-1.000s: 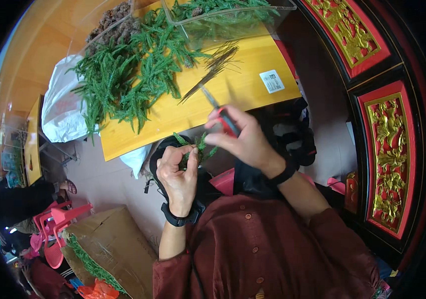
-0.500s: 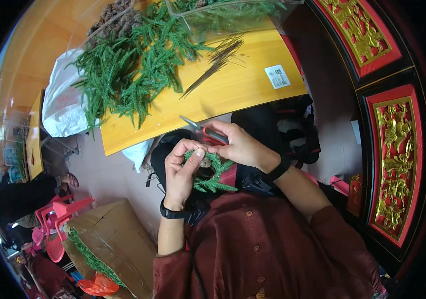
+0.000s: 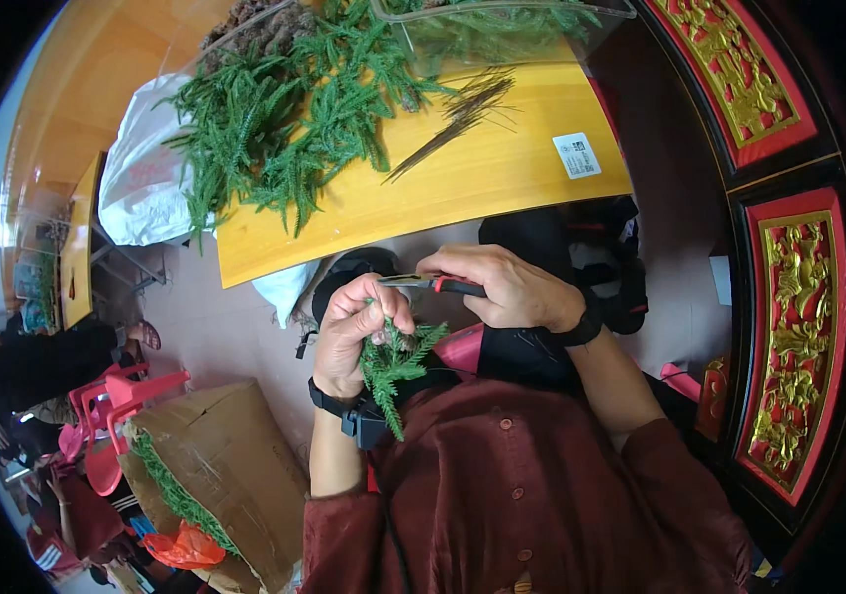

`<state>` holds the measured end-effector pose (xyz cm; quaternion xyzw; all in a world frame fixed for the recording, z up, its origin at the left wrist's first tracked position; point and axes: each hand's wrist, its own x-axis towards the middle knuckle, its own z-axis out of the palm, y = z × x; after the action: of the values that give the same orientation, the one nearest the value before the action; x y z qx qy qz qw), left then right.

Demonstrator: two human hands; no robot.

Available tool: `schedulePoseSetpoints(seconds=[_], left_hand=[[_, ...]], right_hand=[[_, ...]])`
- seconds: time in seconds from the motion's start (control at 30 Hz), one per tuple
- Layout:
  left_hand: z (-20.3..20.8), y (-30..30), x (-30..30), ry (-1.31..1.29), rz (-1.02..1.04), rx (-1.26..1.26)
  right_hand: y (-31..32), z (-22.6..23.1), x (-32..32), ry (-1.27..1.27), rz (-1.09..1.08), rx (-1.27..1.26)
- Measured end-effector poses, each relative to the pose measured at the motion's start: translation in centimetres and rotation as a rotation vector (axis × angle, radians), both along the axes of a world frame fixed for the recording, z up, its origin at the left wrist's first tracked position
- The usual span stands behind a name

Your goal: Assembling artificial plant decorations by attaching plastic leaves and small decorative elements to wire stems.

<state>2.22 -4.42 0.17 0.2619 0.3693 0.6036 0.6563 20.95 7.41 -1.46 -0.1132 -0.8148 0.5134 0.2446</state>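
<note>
Pinched in my left hand [image 3: 352, 322] is a green artificial pine sprig [image 3: 395, 371] whose needled branches hang down over my lap. Something brownish, possibly a pine cone, shows partly among them. My right hand [image 3: 517, 284] is closed round a hand tool [image 3: 458, 287] with silver jaws and red-and-black handles; whether it is scissors or pliers I cannot tell. The tool's jaws look closed and lie level just above my left fingertips. Whether they touch anything is unclear. Both hands are in front of the near table edge.
On the yellow table [image 3: 532, 203] lie a heap of green sprigs [image 3: 245, 129], brown pine cones [image 3: 260, 35] and thin brown wires [image 3: 458, 119]. A clear plastic bin [image 3: 502, 35] stands behind. A cardboard box [image 3: 230, 465] and pink chair [image 3: 131, 396] are at left; carved panels [image 3: 796, 337] at right.
The tool has turned from slanted to level, and its jaws now look closed. The sprig has swung round to hang downward from my left hand. The view has shifted slightly.
</note>
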Motion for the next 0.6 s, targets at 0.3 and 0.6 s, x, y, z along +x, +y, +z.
schedulePoseSetpoints(seconds=[0.3,0.6], left_hand=[[-1.2,-0.8,-0.1,-0.292,-0.181,0.017],[-2.3,-0.1,-0.1,-0.54,-0.289,0.032]], right_hand=[[-0.4,0.2,0.1,0.028,0.089,0.1],[-0.3,-0.5,-0.2,0.051,0.008,0.255]])
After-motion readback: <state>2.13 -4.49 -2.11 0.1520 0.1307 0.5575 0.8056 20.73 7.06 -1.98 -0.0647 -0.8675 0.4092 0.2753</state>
